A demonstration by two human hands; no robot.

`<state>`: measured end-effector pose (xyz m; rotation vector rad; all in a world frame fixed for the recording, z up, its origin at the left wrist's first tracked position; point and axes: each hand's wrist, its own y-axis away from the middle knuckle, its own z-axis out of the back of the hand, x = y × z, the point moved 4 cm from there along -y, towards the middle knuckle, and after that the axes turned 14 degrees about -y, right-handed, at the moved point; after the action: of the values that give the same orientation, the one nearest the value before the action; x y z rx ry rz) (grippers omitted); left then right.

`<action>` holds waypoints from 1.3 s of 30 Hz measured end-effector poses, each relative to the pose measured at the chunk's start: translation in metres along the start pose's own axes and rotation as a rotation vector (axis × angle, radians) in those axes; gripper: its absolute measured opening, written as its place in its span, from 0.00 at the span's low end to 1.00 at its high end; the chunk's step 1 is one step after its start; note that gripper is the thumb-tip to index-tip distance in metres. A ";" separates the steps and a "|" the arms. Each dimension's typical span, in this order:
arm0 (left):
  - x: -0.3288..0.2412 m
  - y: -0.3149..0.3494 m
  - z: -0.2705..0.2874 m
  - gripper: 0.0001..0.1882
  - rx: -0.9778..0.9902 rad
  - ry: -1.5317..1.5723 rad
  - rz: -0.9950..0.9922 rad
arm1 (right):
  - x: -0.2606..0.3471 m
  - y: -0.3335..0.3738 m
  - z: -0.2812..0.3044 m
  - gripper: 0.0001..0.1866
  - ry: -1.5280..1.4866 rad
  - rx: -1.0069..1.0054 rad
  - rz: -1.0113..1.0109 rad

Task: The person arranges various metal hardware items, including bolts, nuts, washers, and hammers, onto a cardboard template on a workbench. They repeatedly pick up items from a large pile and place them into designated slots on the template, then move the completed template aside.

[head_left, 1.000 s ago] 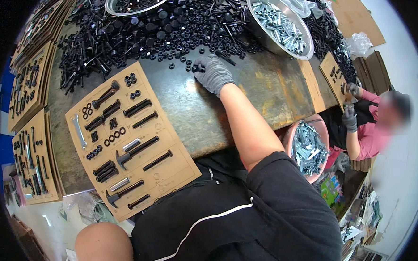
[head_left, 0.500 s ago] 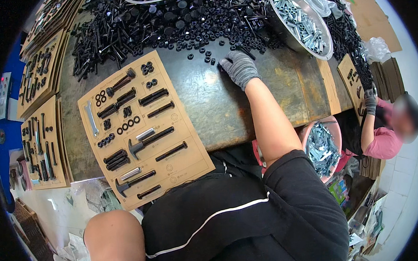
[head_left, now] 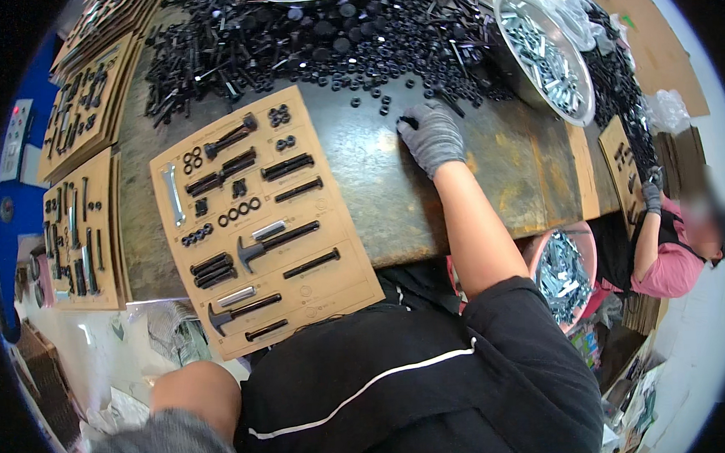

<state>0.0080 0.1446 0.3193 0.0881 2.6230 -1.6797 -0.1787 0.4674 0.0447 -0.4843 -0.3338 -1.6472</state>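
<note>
left hand moved further into view; right hand near nuts

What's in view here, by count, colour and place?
Rectangular metal-topped table: one, dark grey, centre.
Flat cardboard board: one, tan, table's near left.
Slim metal wrench: one, silver, board's left.
Short metal tubes: two, silver, on that board.
Assorted metal hardware: many, black, on that board.
Loose metal bolts and nuts: uncountable, black, table's far side.
Round steel basins: two, silver, far edge and upper right.
Round tub: one, pink, beside table's near right edge.
Small metal pieces: uncountable, silver, in tub and right basin.
Other loaded cardboard boards: uncountable, tan, stacked at left.
Co-worker: one, pink top, right.
Right gloved hand: one, grey, near the nuts.
Left gloved hand: one, grey, lower left.
</note>
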 end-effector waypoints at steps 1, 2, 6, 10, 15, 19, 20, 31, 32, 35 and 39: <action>0.002 0.005 0.007 0.18 -0.025 -0.028 -0.009 | 0.007 0.001 -0.001 0.17 -0.029 0.017 -0.002; -0.007 0.010 0.030 0.11 0.057 -0.195 0.002 | 0.012 0.000 -0.005 0.17 -0.056 -0.019 0.069; -0.008 0.046 0.098 0.14 0.136 -0.356 0.546 | 0.005 0.003 -0.018 0.17 -0.213 -0.013 0.142; -0.015 0.071 0.158 0.21 0.192 -0.737 0.630 | 0.015 0.013 -0.026 0.14 -0.235 -0.022 0.156; -0.026 0.099 0.208 0.15 0.080 -0.911 0.802 | 0.017 0.021 -0.031 0.11 -0.184 0.084 0.085; -0.039 0.118 0.244 0.15 0.092 -0.999 0.875 | 0.060 0.050 -0.016 0.09 -0.129 0.194 -0.011; -0.040 0.122 0.248 0.15 0.081 -0.965 0.900 | 0.065 0.061 -0.023 0.08 -0.253 0.249 -0.023; -0.048 0.131 0.268 0.15 0.269 -1.124 0.912 | 0.121 0.117 -0.059 0.12 -0.289 0.242 0.254; -0.050 0.131 0.269 0.14 0.294 -1.152 0.912 | 0.125 0.118 -0.055 0.13 -0.288 0.254 0.238; -0.060 0.131 0.269 0.14 0.315 -1.199 0.826 | 0.120 0.119 -0.055 0.13 -0.225 0.263 0.189; -0.081 0.145 0.243 0.10 0.100 -0.903 1.063 | 0.117 0.133 -0.047 0.10 -0.270 0.270 0.127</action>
<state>0.0957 -0.0185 0.0904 0.4824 1.3793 -1.0494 -0.0628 0.3255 0.0535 -0.5121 -0.7017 -1.3887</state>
